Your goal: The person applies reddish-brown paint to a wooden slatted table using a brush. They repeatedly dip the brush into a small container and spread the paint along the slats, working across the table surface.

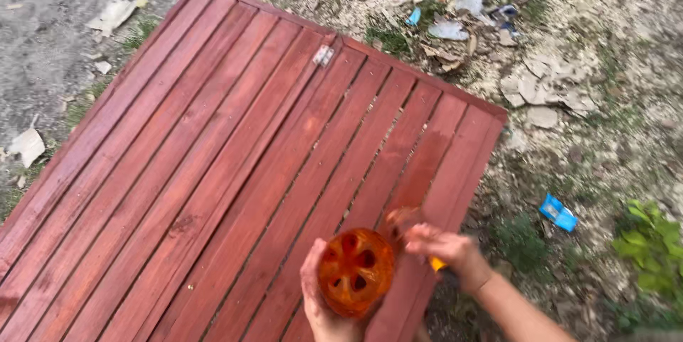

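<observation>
My left hand point(318, 298) grips an orange-stained round holder point(356, 271) with several holes in its top, held over the lower right part of a red-brown slatted wooden panel point(213, 150). My right hand point(445, 248) holds a paintbrush with a yellow handle point(437, 264); its stained bristle end point(398, 219) sits just above the holder, blurred. A patch of slat near the brush looks wet and lighter. A small metal hinge point(324, 55) is fixed near the panel's far edge.
The panel lies on rough ground. Litter, paper scraps and stones point(548, 82) are scattered beyond its far edge. A blue wrapper point(558, 212) and a green plant point(654, 246) lie to the right.
</observation>
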